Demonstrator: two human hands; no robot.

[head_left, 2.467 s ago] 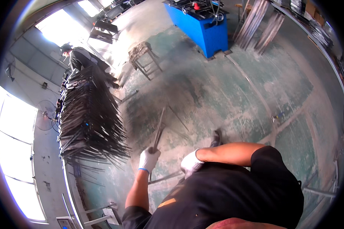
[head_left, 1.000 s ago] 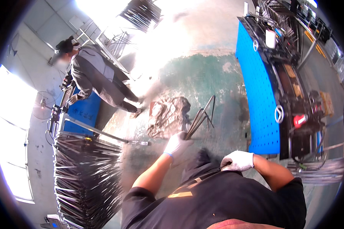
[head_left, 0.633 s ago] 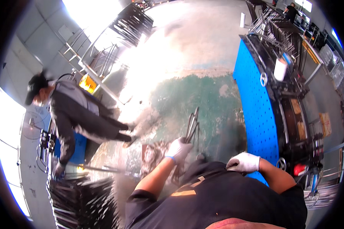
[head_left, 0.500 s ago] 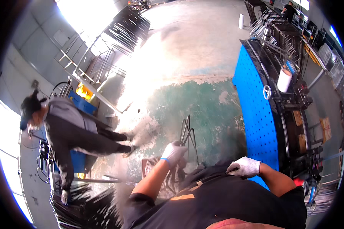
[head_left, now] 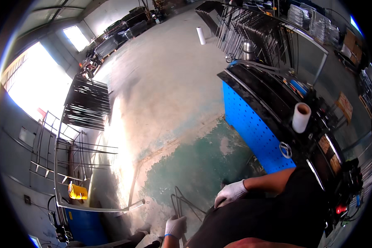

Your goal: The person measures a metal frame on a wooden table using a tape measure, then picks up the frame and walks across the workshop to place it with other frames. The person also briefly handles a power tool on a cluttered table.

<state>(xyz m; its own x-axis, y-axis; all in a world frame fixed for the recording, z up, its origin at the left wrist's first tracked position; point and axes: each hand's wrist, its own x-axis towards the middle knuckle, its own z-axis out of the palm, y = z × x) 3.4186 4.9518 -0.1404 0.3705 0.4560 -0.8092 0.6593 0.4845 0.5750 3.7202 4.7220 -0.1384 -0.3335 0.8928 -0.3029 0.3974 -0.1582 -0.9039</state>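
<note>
My left hand [head_left: 175, 226], in a white knit glove with a blue cuff edge, is closed around thin bent metal rods [head_left: 178, 202] at the bottom of the view. Their looped ends stick up above the fist, over the worn green floor. My right hand [head_left: 230, 192], also gloved in white, is held against the front of my dark shirt [head_left: 252, 217]. Its fingers are curled in, and whatever may be inside them is hidden. Below the left fist, the lower part of the rods is mostly cut off by the frame.
To my right stands a machine bench with a blue perforated panel [head_left: 252, 136], carrying a white roll [head_left: 301, 118] and a handwheel [head_left: 285, 150]. Black frames [head_left: 256, 35] are stacked beyond it. On the left are a metal rack [head_left: 57, 165] and a yellow container [head_left: 77, 191].
My view has swung left and upward, bringing the left rack and far wall into sight. The co-worker has mostly dropped out of the lower left. The rods are still in my left hand.
</note>
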